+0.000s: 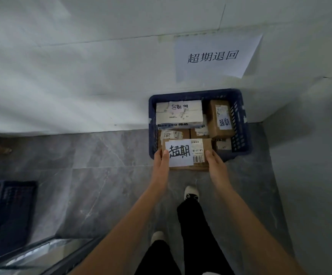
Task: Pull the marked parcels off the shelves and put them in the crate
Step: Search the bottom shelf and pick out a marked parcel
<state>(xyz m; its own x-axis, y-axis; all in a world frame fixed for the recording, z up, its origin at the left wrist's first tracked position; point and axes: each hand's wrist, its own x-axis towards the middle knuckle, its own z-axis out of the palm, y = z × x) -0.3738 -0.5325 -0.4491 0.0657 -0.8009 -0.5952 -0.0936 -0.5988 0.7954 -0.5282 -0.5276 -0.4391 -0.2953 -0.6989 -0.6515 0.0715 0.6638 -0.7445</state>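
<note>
Our left hand (161, 159) and right hand (213, 160) grip a marked cardboard parcel (187, 153) by its short ends, level for lowering, over the six o'clock rim of the blue crate (240, 120), already holding several marked parcels.

Both bare forearms reach forward and down from the bottom of the view, drawing closer together toward the hands. The left hand (161, 161) grips the left end of a parcel (198, 144), its thumb lying over the top face and its fingers (158, 153) curled round the edge and underneath. The right hand (215, 163) mirrors it on the right end, thumb on top near the corner, fingers wrapped down the side. The wrists are straight and level with each other. Below, two legs in dark trousers stand with pale shoes, one foot ahead of the other
</note>
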